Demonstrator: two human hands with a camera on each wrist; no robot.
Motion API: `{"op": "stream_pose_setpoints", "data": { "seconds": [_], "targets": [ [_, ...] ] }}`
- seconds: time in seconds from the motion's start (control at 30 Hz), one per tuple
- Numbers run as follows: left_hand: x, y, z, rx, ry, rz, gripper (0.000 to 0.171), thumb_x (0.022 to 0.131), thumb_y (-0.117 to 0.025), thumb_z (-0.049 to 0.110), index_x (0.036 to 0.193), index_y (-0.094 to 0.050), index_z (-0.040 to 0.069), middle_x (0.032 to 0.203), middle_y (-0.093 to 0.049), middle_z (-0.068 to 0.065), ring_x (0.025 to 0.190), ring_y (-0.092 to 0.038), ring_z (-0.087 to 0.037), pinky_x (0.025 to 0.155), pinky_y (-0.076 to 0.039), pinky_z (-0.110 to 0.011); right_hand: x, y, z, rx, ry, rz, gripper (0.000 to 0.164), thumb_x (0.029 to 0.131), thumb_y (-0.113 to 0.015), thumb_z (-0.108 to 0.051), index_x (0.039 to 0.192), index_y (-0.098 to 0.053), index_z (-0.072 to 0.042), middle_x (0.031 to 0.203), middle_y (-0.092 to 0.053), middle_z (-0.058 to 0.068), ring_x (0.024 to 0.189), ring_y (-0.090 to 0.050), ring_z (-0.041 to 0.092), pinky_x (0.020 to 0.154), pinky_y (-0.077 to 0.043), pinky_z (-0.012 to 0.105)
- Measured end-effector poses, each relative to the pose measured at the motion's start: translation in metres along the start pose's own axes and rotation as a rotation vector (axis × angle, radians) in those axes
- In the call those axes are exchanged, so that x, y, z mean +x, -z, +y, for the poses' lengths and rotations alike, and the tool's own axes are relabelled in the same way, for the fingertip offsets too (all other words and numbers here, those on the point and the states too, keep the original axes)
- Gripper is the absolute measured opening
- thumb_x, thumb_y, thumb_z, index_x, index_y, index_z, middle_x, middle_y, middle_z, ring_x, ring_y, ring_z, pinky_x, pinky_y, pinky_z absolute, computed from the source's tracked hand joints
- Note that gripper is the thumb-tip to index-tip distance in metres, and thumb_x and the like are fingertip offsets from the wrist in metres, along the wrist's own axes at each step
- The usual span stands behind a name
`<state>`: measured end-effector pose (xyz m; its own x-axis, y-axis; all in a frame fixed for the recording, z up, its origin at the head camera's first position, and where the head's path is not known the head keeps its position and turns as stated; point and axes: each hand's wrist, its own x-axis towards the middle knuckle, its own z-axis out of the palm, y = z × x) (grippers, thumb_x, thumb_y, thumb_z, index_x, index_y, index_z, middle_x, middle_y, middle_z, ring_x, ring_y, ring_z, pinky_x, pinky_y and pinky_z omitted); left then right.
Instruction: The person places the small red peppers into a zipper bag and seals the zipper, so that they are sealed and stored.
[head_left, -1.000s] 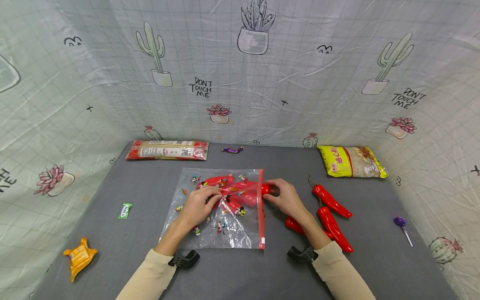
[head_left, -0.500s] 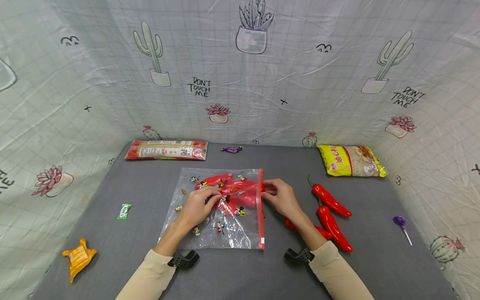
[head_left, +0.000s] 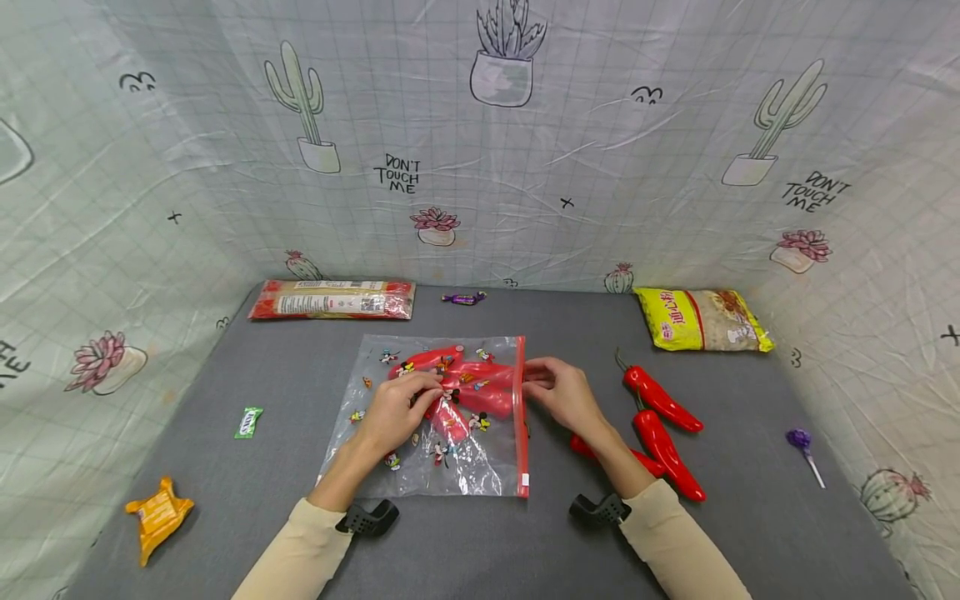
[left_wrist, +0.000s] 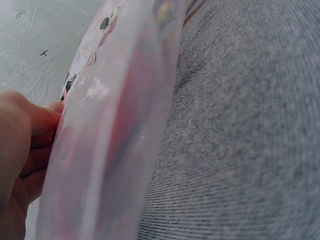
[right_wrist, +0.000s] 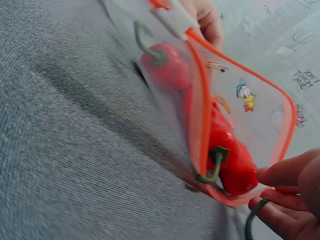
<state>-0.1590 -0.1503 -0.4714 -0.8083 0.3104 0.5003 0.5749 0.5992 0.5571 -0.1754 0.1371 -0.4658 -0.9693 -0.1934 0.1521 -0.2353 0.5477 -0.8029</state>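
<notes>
A clear zip bag (head_left: pixel 480 467) printed with cartoon figures lies on the grey table, its red-edged mouth facing right. Several red chili peppers (head_left: pixel 491 404) show through the film. My left hand (head_left: pixel 401 408) pinches the top film near the middle of the bag. At the mouth is my right hand (head_left: pixel 564 398). The right wrist view shows its thumb against a red chili pepper (right_wrist: pixel 241 172) just inside the parted red rim, fingers curled by a green stem (right_wrist: pixel 251 220). Loose chili peppers (head_left: pixel 667 457) lie right of the bag, one partly hidden under my right forearm.
A long red-and-clear packet (head_left: pixel 333 300) and a purple candy (head_left: pixel 464 298) lie along the back. A yellow packet (head_left: pixel 703 320) sits back right, a lollipop (head_left: pixel 799 440) far right. On the left are a green candy (head_left: pixel 248 422) and an orange packet (head_left: pixel 160 517).
My right hand has shifted slightly left, and the pepper it holds has slid from outside the mouth into the bag. My left hand stays on the film.
</notes>
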Motion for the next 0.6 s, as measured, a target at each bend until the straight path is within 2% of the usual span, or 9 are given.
{"op": "stream_pose_setpoints", "data": {
  "seconds": [0.4,0.6],
  "targets": [
    [0.001,0.001,-0.001,0.008,-0.008,0.006,0.006,0.086,-0.069,0.016,0.088,-0.072,0.012,0.102,-0.072,-0.003,0.1,-0.067,-0.017,0.089,-0.055,-0.034,-0.008,0.038,-0.003,-0.126,0.006,0.018,0.042,0.08,-0.075,-0.02,0.117,-0.062,-0.004,0.112,-0.067,0.012,0.093,-0.067,0.025,0.081,-0.058,0.039],
    [0.001,0.001,0.0,0.012,-0.01,0.011,0.006,0.085,-0.069,0.016,0.088,-0.072,0.012,0.102,-0.072,-0.002,0.1,-0.067,-0.016,0.089,-0.055,-0.033,-0.017,0.062,0.006,-0.199,-0.038,0.041,0.046,0.081,-0.074,-0.025,0.12,-0.06,-0.007,0.116,-0.065,0.011,0.1,-0.064,0.028,0.085,-0.056,0.043]
  ]
}}
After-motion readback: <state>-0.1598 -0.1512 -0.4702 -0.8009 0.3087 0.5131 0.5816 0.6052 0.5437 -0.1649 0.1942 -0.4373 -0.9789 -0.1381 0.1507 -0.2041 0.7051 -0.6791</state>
